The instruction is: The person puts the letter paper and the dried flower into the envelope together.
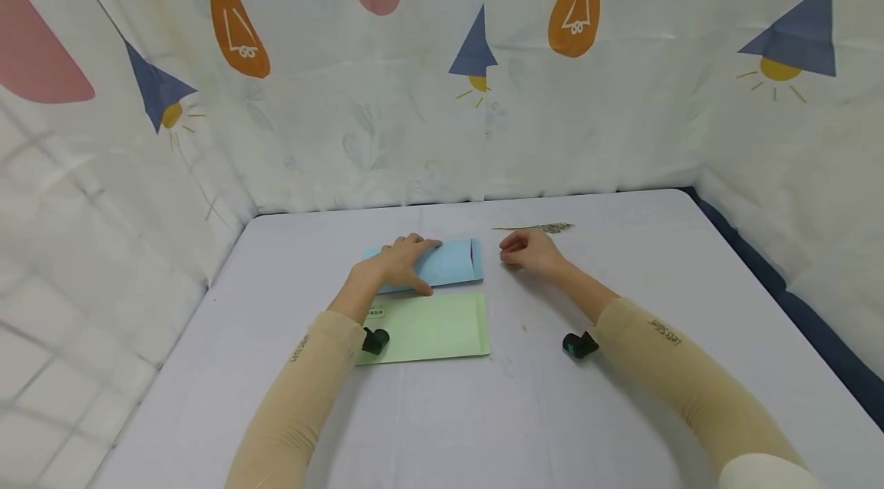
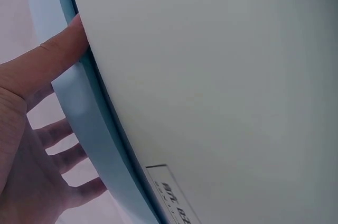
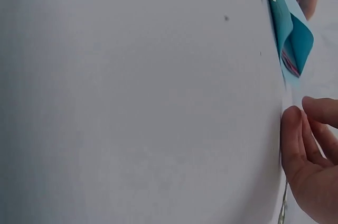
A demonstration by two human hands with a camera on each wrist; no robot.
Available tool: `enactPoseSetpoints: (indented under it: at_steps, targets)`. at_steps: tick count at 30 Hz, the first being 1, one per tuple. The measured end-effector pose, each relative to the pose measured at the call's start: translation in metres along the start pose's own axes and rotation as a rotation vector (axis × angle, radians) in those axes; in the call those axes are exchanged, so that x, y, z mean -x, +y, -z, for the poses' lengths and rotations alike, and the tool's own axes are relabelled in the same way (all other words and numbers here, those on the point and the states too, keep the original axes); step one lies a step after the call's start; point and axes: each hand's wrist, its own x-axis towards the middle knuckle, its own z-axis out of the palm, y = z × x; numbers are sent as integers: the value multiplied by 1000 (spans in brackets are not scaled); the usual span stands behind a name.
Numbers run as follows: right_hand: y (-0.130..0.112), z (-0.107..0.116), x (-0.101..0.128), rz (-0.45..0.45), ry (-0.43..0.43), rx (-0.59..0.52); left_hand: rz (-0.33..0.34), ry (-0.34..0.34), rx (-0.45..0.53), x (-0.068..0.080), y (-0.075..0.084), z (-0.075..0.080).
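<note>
The blue envelope (image 1: pixel 442 262) lies flat on the table (image 1: pixel 442 412) near the middle of the head view, just above the green envelope (image 1: pixel 431 328), their long edges almost meeting. My left hand (image 1: pixel 400 262) rests on its left half, fingers spread and fairly straight, thumb along the near edge, pressing rather than pinching. My right hand (image 1: pixel 528 251) sits on the cloth just right of the envelope's open end, fingers curled loosely toward the thumb; whether they pinch anything I cannot tell.

To do this well, I judge I should keep the left palm's weight steady so the paper does not slide, and keep the mouth clear.

The right wrist view shows what the head view barely hints at: the mouth of the envelope gapes open, upper right of that frame, with something pinkish inside (too small to name). A dried sprig (image 1: pixel 542 227) lies above my right hand, well apart from the envelopes.
</note>
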Motion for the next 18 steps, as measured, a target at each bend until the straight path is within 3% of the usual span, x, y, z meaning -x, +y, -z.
enactPoseSetpoints:
  at_steps: [9,18]
  targets:
    - [6,38,5,-20,42,122,-6,6,4,0,0,1]
    - [11,69,3,-64,143,128,-5,5,13,1,0,0]
